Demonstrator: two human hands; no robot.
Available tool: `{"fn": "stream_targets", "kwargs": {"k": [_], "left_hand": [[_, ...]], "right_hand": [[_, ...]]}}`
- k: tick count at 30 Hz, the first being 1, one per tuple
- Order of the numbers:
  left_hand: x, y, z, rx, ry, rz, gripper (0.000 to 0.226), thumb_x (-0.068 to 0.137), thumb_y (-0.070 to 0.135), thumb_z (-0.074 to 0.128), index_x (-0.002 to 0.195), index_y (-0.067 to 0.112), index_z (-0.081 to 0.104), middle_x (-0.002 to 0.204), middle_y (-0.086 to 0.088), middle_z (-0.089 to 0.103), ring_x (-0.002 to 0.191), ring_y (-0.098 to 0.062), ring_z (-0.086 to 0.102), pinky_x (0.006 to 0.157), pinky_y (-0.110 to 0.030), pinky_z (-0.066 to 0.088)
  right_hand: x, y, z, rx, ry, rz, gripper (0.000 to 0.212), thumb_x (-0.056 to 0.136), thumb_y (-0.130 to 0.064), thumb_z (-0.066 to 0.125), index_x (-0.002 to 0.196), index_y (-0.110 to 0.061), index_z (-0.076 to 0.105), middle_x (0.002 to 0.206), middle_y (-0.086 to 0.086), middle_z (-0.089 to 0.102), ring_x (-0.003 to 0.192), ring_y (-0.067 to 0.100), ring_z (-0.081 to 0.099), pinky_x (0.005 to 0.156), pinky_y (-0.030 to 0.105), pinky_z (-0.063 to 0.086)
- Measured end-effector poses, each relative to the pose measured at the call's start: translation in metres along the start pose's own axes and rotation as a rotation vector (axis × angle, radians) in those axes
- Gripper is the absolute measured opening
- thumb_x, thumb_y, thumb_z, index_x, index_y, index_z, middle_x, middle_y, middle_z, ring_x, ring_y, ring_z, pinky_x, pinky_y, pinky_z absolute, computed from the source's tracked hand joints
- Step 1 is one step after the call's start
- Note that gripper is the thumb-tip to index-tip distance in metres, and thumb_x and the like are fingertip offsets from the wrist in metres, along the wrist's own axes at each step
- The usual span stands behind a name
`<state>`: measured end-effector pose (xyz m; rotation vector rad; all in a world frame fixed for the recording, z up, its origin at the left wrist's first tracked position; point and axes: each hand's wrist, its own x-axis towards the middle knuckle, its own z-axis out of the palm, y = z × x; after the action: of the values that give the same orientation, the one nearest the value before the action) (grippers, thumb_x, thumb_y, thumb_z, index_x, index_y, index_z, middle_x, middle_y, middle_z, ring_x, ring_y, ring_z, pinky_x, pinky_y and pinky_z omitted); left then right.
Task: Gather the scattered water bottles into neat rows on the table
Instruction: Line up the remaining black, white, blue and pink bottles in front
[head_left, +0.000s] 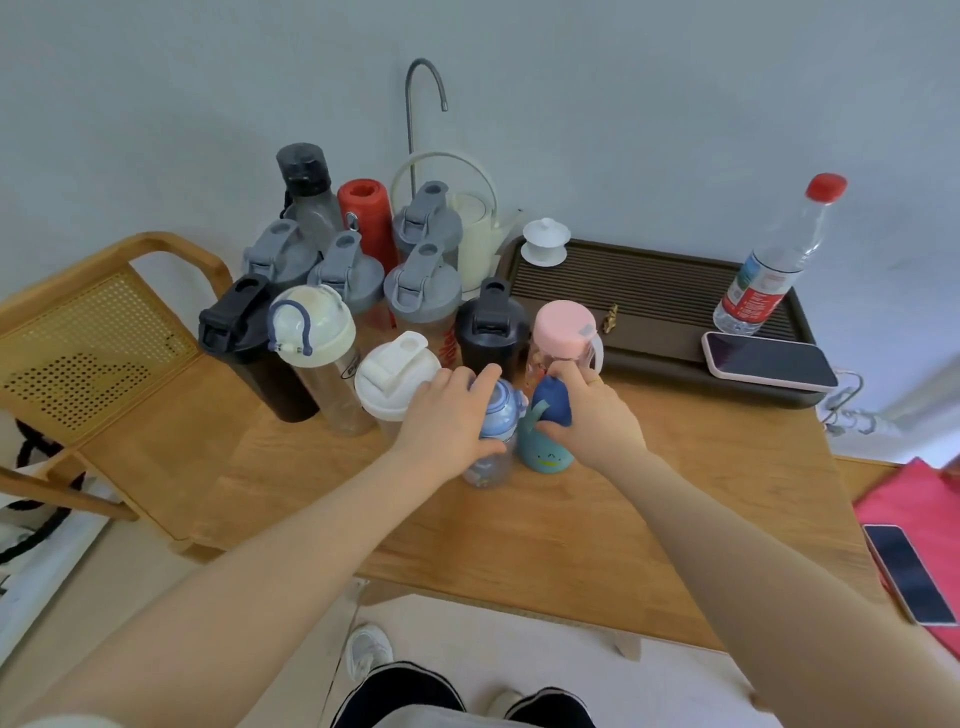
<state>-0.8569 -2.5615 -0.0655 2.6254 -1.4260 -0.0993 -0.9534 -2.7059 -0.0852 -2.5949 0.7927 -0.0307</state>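
fingers of the left hand wrap the clear blue bottle, right hand clasps the teal bottle, both at the tabletop cluster's front; probably light, smooth plastic, best gripped mid-body.

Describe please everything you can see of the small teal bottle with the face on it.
The teal bottle is small and rounded, with a simple smiling face drawn low on its front. Its top part is dark blue, with a dark strap curving down the left side. It stands upright on the wooden table, close beside the pale blue bottle. The right hand grips its dark blue top.
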Motion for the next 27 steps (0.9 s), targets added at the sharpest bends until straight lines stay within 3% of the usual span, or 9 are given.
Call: {"fn": "stream_targets", "kwargs": {"k": [7, 13, 21, 24, 27], "left_hand": [[0.028, -0.009, 0.000, -0.029, 0.051, -0.005, 0.077, 0.078, 0.039, 0.066, 0.138, 0.016, 0.024, 0.132, -0.011, 0.043, 0.115, -0.027, 0.042, 0.093, -0.035, 0.038], [0.043, -0.013, -0.001, -0.040, 0.059, 0.040, 0.079, 0.077, 0.037, 0.069, 0.139, 0.015, 0.026, 0.140, -0.006, 0.037, 0.118, -0.027, 0.042, 0.092, -0.035, 0.040], [0.040, -0.024, 0.002, -0.107, 0.053, 0.100, 0.084, 0.078, 0.039, 0.066, 0.144, 0.019, 0.016, 0.144, -0.004, 0.036, 0.126, -0.025, 0.037, 0.098, -0.039, 0.037], [0.033, -0.028, 0.000, -0.153, 0.085, 0.150, 0.080, 0.081, 0.038, 0.062, 0.144, 0.019, 0.015, 0.147, -0.004, 0.033, 0.132, -0.025, 0.031, 0.104, -0.041, 0.035], [0.021, -0.036, -0.008, -0.186, 0.148, 0.220, 0.072, 0.083, 0.032, 0.061, 0.143, 0.015, 0.023, 0.145, -0.009, 0.037, 0.132, -0.026, 0.033, 0.106, -0.040, 0.033]], "right_hand": [[-0.001, 0.003, 0.002, 0.088, -0.022, 0.058, 0.064, 0.076, -0.027, 0.072, 0.128, -0.020, 0.037, 0.129, 0.007, 0.050, 0.110, 0.030, 0.054, 0.083, 0.040, 0.049], [0.008, -0.004, -0.003, 0.008, -0.072, -0.014, 0.067, 0.081, -0.027, 0.068, 0.138, -0.021, 0.032, 0.139, 0.005, 0.044, 0.120, 0.027, 0.050, 0.092, 0.039, 0.046], [0.002, -0.005, -0.003, -0.079, -0.034, -0.038, 0.067, 0.083, -0.029, 0.065, 0.139, -0.022, 0.029, 0.141, 0.000, 0.038, 0.121, 0.025, 0.046, 0.090, 0.040, 0.050], [-0.004, -0.009, -0.011, -0.144, 0.049, -0.063, 0.061, 0.082, -0.032, 0.065, 0.134, -0.019, 0.036, 0.136, 0.002, 0.045, 0.121, 0.023, 0.046, 0.090, 0.035, 0.047], [-0.010, -0.020, -0.018, -0.092, 0.119, -0.050, 0.043, 0.087, -0.031, 0.058, 0.125, -0.017, 0.043, 0.124, 0.004, 0.053, 0.109, 0.022, 0.053, 0.079, 0.032, 0.048]]}}
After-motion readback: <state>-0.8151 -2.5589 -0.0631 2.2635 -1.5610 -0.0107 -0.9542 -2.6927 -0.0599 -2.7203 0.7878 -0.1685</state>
